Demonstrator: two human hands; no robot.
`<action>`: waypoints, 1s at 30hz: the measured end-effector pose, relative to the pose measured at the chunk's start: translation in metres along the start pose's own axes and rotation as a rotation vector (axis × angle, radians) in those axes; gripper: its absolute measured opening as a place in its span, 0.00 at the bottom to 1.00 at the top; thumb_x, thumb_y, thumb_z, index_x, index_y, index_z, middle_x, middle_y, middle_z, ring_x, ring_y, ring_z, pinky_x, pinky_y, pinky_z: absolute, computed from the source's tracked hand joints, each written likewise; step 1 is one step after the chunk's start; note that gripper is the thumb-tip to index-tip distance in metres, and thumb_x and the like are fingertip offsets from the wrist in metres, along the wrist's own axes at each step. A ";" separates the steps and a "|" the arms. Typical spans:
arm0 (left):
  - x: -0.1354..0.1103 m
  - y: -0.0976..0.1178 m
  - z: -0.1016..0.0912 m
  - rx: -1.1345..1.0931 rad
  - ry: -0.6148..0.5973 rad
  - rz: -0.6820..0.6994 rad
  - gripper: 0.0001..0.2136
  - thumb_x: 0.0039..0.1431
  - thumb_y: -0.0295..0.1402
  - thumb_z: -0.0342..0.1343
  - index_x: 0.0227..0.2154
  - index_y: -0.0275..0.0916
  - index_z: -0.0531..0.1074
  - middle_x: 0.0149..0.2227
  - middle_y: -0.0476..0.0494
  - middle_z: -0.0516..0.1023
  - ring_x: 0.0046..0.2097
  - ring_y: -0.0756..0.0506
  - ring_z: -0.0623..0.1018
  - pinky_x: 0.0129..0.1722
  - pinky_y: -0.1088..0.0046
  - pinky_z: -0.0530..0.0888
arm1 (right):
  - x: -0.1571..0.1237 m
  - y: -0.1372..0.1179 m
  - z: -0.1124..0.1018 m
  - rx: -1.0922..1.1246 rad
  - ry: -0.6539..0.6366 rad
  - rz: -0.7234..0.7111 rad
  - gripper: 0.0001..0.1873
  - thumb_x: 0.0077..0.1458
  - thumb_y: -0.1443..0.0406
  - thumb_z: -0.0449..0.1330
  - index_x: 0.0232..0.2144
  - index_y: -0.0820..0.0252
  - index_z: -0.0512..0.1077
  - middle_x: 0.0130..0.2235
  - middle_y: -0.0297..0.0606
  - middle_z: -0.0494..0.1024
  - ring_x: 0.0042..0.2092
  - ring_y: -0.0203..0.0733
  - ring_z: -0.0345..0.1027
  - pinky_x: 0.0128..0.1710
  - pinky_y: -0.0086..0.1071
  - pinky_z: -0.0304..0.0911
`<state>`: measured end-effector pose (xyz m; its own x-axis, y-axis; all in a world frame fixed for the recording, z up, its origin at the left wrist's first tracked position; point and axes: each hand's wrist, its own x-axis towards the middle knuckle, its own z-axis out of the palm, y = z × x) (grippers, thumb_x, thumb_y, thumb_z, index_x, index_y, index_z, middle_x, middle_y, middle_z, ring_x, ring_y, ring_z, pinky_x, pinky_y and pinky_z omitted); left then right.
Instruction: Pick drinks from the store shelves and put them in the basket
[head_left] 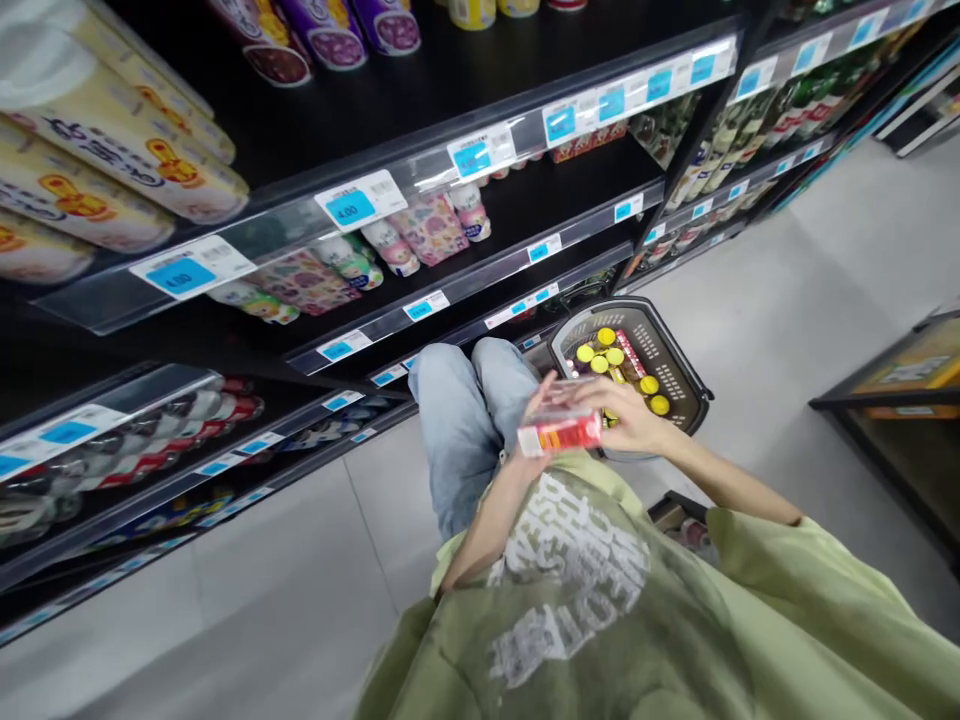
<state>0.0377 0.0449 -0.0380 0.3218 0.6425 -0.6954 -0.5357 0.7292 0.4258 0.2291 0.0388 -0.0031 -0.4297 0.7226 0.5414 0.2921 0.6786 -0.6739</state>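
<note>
A small red package (pixel 561 434) with a clear, see-through part and a white end is held in front of my knees. My right hand (pixel 631 415) grips it from the right side, fingers across its top. On the other side, my left hand (pixel 537 400) holds it too, mostly hidden behind the package. What the package contains is too blurred to tell. Just beyond my right hand, a dark shopping basket (pixel 679 362) stands on the floor. Several yellow-capped containers (pixel 598 363) and a red packet (pixel 631 352) lie in it.
Shelves with price tags (pixel 360 203) run along the front and left, holding cans (pixel 135 130), small bottles (pixel 391 247) and patterned packs (pixel 431 228). Glass bottles (pixel 795 120) stand farther right. A dark-framed display stand (pixel 832 402) is at the right. A dark container (pixel 679 507) sits beside my right sleeve.
</note>
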 end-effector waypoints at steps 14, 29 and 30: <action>0.022 -0.053 -0.034 0.626 -0.214 -0.012 0.34 0.65 0.63 0.66 0.65 0.46 0.77 0.67 0.35 0.82 0.65 0.30 0.83 0.66 0.49 0.81 | -0.057 0.042 0.023 0.654 0.335 0.995 0.52 0.44 0.45 0.83 0.67 0.49 0.70 0.59 0.42 0.83 0.57 0.54 0.81 0.62 0.50 0.78; -0.002 -0.033 -0.092 0.429 -0.090 0.069 0.23 0.72 0.52 0.67 0.57 0.40 0.78 0.48 0.37 0.87 0.45 0.40 0.88 0.47 0.62 0.86 | -0.141 0.319 -0.085 -0.660 -0.337 1.524 0.33 0.73 0.59 0.62 0.72 0.68 0.62 0.59 0.64 0.82 0.55 0.55 0.76 0.55 0.40 0.65; -0.001 -0.035 -0.092 0.404 -0.088 0.064 0.22 0.72 0.51 0.67 0.57 0.40 0.78 0.47 0.37 0.87 0.45 0.40 0.88 0.47 0.62 0.86 | -0.142 0.332 -0.081 -0.666 -0.385 1.532 0.31 0.74 0.60 0.61 0.72 0.69 0.62 0.59 0.65 0.82 0.55 0.54 0.76 0.55 0.40 0.64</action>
<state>-0.0162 -0.0031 -0.1053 0.3724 0.6942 -0.6159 -0.2128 0.7099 0.6714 0.4556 0.1721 -0.2627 0.4235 0.7123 -0.5597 0.8369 -0.5441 -0.0592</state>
